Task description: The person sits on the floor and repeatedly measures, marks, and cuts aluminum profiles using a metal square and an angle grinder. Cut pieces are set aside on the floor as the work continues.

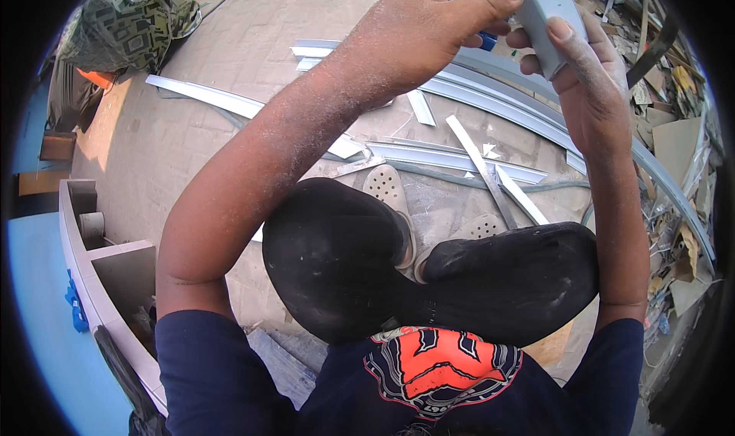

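Both of my forearms are raised to the top of the view, dusted with pale powder. My left hand (pixel 459 19) has its thumb at the left edge of a smooth grey-blue bar or panel (pixel 542 24), with its fingers curled and partly hidden behind. My right hand (pixel 582 84) grips the lower part of that piece, thumb along its face. The piece's upper end is cut off by the frame. Below, white profile strips (pixel 482 172) and longer trim lengths (pixel 490 99) lie scattered on the paved floor (pixel 283 15), beyond my bent knees and clogs.
A pale shelved unit (pixel 122 248) and a blue board (pixel 34 298) stand at the left. A patterned cloth bundle (pixel 134 30) is at the upper left. A heap of scrap boards and debris (pixel 666 137) lines the right side. A grey hose (pixel 467 179) crosses the floor.
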